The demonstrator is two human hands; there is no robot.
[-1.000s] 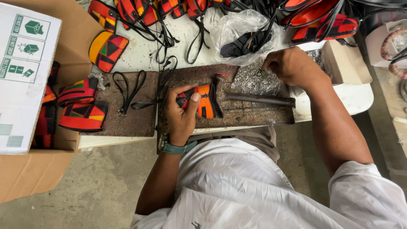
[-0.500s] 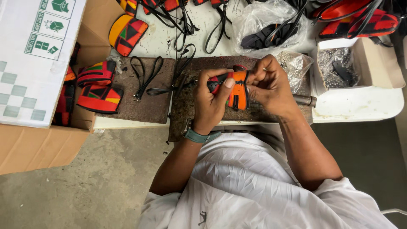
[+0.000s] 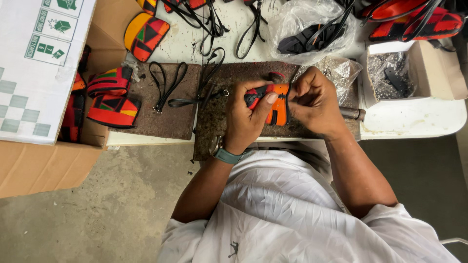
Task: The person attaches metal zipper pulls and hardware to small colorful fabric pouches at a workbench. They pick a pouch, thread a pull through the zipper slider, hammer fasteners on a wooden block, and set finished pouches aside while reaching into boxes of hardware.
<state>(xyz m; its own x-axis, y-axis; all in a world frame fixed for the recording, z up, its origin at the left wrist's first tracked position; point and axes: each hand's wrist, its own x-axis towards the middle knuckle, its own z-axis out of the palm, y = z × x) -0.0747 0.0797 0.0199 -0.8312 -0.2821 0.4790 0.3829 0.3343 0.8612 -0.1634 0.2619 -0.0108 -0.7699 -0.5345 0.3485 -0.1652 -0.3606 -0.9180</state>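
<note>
Resting on a dark, worn work board (image 3: 312,124) at the middle of the table, a small orange, red and black patterned piece (image 3: 273,104) sits between both hands. At its 9 o'clock the left hand (image 3: 246,114) has its fingers closed around it, thumb pressed flat across the front; a teal wristband (image 3: 226,156) circles that wrist. At its 3 o'clock the right hand (image 3: 314,102) pinches the piece's right edge, fingertips drawn together on a thin black strap (image 3: 288,104) that runs along it. From the piece, at 9 o'clock, loose black straps (image 3: 168,85) lie on a second brown board (image 3: 146,122). Further toward 9 o'clock, patterned pieces (image 3: 114,97) are stacked beside an open cardboard box (image 3: 44,165). At 12 to 1 o'clock a clear plastic bag (image 3: 312,27) holds dark straps, and at 2 o'clock a small white box (image 3: 414,80) holds tiny metal parts. More red and black items (image 3: 419,22) lie at the far 2 o'clock corner.
</note>
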